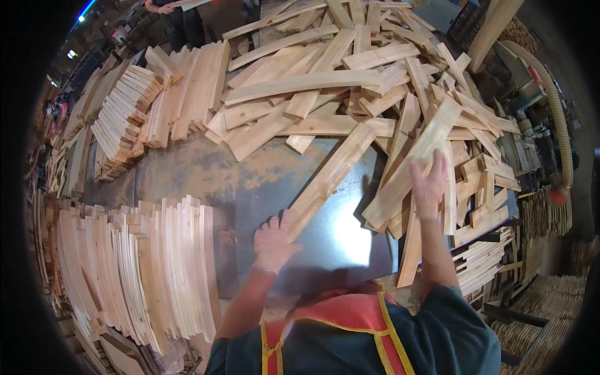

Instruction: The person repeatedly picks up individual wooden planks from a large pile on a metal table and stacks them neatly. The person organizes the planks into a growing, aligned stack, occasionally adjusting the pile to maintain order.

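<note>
My left hand (275,244) is closed around the near end of a long wooden board (331,178). This board slants away to the right, its far end meeting the heap of boards. My right hand (430,184) grips the right edge of another, wider board (409,165), with the thumb on its upper face. That second board lies at a slant over the near right part of the heap, and some of its underside and my fingertips' hold cannot be made out. Between the two boards shows the shiny metal tabletop (259,187).
A jumbled heap of loose boards (312,81) covers the far and right side. Neat rows of boards stand at the near left (144,269) and far left (194,94). A ribbed hose (556,106) hangs at the right. Another person (181,22) stands at the far left.
</note>
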`<state>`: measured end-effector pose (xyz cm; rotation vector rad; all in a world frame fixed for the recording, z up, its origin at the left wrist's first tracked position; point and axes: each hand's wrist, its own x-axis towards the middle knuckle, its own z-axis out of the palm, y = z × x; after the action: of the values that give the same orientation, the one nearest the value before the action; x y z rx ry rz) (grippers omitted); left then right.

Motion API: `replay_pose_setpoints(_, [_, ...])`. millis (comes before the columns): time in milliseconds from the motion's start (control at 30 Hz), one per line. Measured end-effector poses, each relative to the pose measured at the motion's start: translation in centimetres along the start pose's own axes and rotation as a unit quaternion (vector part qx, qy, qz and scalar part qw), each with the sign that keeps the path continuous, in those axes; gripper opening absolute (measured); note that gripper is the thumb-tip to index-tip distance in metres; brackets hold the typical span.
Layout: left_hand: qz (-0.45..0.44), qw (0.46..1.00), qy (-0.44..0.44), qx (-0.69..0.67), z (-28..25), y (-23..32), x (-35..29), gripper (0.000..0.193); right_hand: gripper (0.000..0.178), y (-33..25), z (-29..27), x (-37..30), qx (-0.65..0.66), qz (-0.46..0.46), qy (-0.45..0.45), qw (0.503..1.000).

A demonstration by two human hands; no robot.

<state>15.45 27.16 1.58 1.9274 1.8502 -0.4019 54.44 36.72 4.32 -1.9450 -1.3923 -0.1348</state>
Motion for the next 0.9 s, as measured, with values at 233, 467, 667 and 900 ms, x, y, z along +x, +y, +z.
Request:
replay_pose_setpoints(233, [0.051, 0.816, -0.154, -0.555, 3.2, -4.5, -2.0, 0.067, 0.097, -1.1, 5.0, 1.6, -0.084, 0.086, -0.126, 0.985])
replay_pose_setpoints(467, [-0.051, 0.952, 0.218, -0.206, 11.1, -11.6, -16.5, 0.057, 0.059, -4.9, 6.7, -6.8, 0.341, 0.257, -0.244, 0.871])
replay_pose_setpoints(667, [-0.183, 0.942, 0.276, 0.047, 16.9, -20.5, -24.9, 0.067, 0.058, -7.6, 7.9, -18.7, 0.584, 0.396, -0.334, 0.625])
replay_pose_setpoints(900, [-0.064, 0.973, 0.176, -0.136, 9.8, -12.4, -18.8, 0.073, 0.046, -17.9, 6.9, -30.5, 0.544, 0.452, -0.425, 0.565])
